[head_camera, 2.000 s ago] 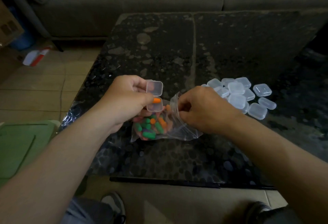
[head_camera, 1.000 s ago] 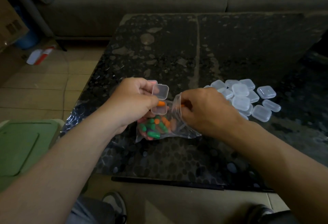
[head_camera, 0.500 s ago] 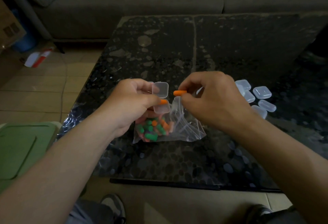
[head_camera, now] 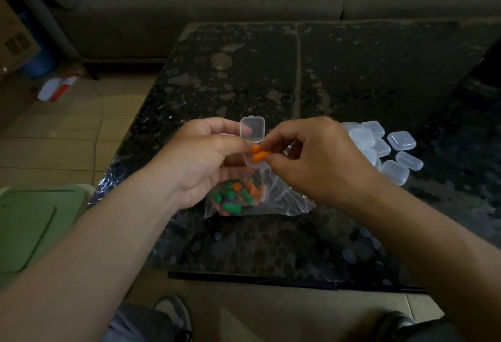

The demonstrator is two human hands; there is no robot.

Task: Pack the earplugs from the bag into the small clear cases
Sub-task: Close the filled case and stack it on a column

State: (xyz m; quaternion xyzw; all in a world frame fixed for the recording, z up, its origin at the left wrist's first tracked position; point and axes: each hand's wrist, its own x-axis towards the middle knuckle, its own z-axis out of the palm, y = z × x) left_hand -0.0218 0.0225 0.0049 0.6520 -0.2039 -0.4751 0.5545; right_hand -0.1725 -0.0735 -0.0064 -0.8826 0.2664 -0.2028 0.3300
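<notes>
A grey sofa (head_camera: 217, 2) is stretching across the far side of the scene, and in front of it a dark speckled stone bench (head_camera: 352, 70) is taking up the middle. A green bin (head_camera: 32, 219) with its lid on is standing on the tiled floor (head_camera: 67, 135) at the near left, beside the bench.

Both forearms are reaching in from the near edge, and the two hands are meeting above the bench's near half. The left hand (head_camera: 200, 160) is holding an open case (head_camera: 252, 129). Its grip is clamped on the lower tray, and the hinged lid is standing up and away from the person. The right hand (head_camera: 317, 157) is facing it. The grip of its thumb and forefinger is pinched together on the right end of an orange earplug (head_camera: 260, 156), which is lying across the tray's mouth. Whether that plug is resting inside the tray cannot be told. A second orange earplug (head_camera: 255, 148) is showing just behind it, against the left thumb.

A clear bag (head_camera: 284, 200) is lying flat on the bench right under the hands, with green and orange earplugs (head_camera: 233, 198) bunching in its left end. A heap of closed cases (head_camera: 379, 146) is sitting on the bench just right of the right hand.
</notes>
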